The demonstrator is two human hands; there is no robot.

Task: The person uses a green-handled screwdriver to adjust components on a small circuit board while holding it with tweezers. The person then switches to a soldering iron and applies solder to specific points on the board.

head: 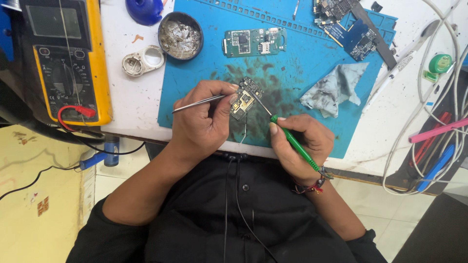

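Note:
My left hand (202, 122) grips metal tweezers (197, 103) and steadies a small circuit board (243, 100) over the blue work mat (292, 63). My right hand (300, 143) holds a green-handled soldering iron (295, 143), its thin tip touching the right side of that board. Both hands rest near the table's front edge. A thin wire hangs down from the board.
A yellow multimeter (66, 63) lies at the left. A round tin of solder residue (180, 35), a green circuit board (253, 42), more boards (351, 29) and a stained grey cloth (334, 90) sit on the mat. White cables (434, 97) loop at the right.

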